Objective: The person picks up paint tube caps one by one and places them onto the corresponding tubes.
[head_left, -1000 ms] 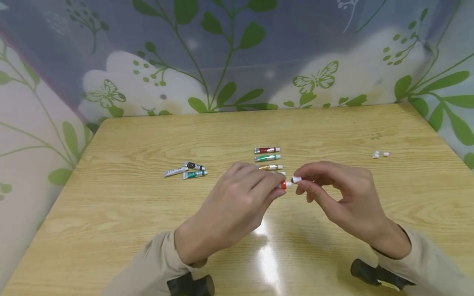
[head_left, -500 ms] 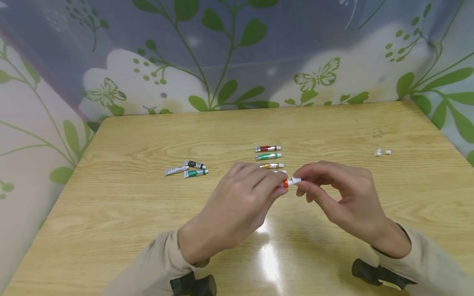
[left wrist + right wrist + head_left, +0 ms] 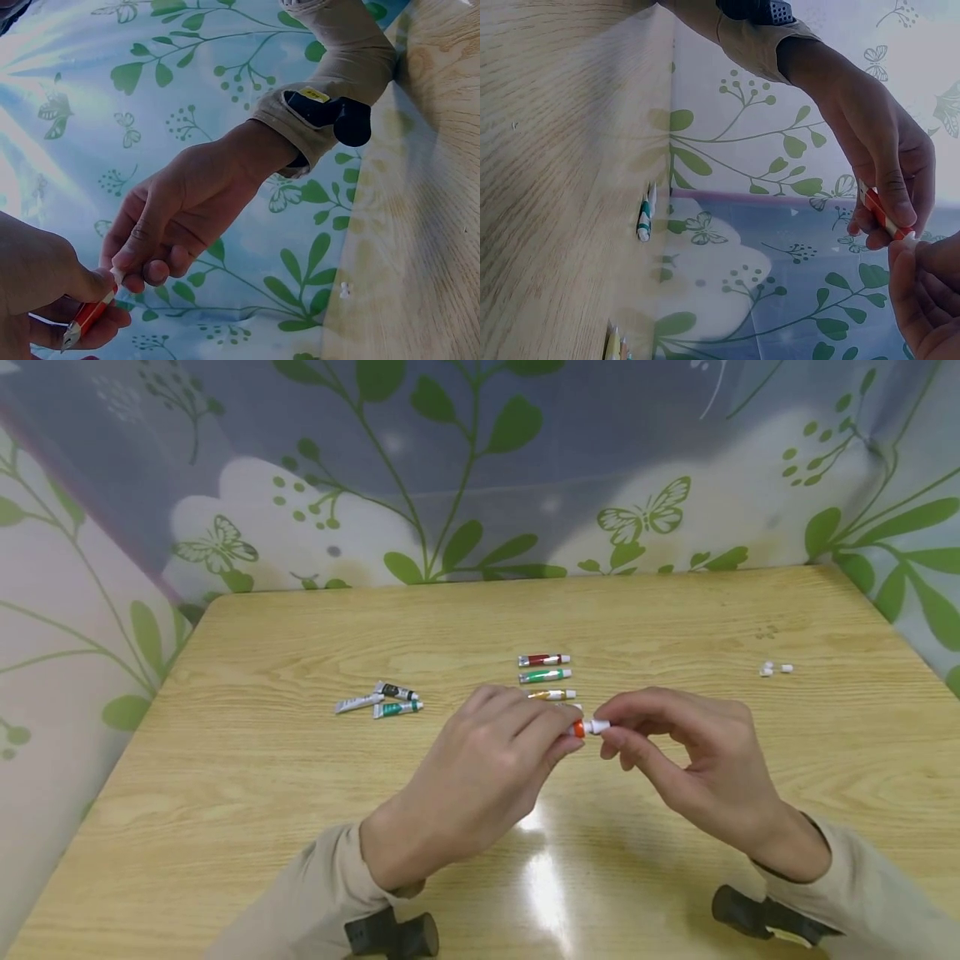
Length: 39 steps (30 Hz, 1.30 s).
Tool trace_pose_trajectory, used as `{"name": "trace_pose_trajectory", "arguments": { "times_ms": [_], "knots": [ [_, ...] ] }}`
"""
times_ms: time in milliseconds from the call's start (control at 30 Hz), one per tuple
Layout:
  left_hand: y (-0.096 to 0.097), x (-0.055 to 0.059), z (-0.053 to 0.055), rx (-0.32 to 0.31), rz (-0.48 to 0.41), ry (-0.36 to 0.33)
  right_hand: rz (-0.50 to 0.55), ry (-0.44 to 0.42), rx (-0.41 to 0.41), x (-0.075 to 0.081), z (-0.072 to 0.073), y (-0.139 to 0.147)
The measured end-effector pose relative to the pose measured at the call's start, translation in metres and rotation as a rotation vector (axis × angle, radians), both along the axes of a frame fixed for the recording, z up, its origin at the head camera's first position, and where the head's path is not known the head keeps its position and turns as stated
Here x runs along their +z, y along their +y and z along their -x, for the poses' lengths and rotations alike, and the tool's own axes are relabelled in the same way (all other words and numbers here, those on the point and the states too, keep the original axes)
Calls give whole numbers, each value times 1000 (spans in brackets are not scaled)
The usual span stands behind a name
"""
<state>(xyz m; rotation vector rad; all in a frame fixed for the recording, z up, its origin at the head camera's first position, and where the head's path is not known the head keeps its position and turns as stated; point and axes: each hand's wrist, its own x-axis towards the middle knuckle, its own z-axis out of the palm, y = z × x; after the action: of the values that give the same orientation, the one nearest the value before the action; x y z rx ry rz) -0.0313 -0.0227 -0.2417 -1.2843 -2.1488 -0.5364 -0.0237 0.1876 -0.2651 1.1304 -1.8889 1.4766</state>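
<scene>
My left hand (image 3: 480,752) grips a small orange-red paint tube (image 3: 578,728), its nozzle pointing right. Most of the tube is hidden by that hand in the head view, but its red body (image 3: 90,315) and silver crimped end show in the left wrist view. Between thumb and forefinger, my right hand (image 3: 697,768) pinches a white cap (image 3: 599,726) right at the nozzle, roughly in line with it. Both hands are held above the table. Just beyond them lies a row of paint tubes: dark red (image 3: 544,659), green (image 3: 545,675), gold (image 3: 552,694), and one mostly covered by the left hand.
Left of the row, a white tube (image 3: 358,703), a black tube (image 3: 396,692) and a teal tube (image 3: 398,709) lie touching in a loose group. Several small white caps (image 3: 786,668) lie on the right of the wooden table (image 3: 225,793). A leaf-patterned curtain (image 3: 495,468) borders the back.
A second ago the white cap was tilted and slightly apart from the nozzle. It has come up against the nozzle and straightened into line with it. Both hands have barely moved.
</scene>
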Motion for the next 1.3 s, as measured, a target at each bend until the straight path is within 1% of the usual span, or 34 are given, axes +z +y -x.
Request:
{"name": "trace_pose_trajectory", "arguments": {
  "times_ms": [233,400,467,700,833,1000,1067,1233,1300],
  "knots": [
    [0,1,0,-4,38,28,9,1,21,-1,1,-1],
    [0,1,0,0,44,36,6,7,8,-2,0,-1],
    [0,1,0,0,44,37,-1,12,-6,-2,0,-1],
    [0,0,0,-7,46,38,-56,26,-111,-3,-1,0],
    [1,-1,0,-9,43,35,-89,25,-151,-4,-2,0],
    [1,-3,0,-9,40,38,-118,28,-180,-5,-1,0],
    [1,-3,0,-8,38,36,-125,20,-164,-6,-1,0],
    [1,-3,1,-6,30,36,-147,-42,-82,-7,-1,0],
    [1,-3,1,-3,30,42,-150,-57,-67,-7,-1,0]
  ]
}}
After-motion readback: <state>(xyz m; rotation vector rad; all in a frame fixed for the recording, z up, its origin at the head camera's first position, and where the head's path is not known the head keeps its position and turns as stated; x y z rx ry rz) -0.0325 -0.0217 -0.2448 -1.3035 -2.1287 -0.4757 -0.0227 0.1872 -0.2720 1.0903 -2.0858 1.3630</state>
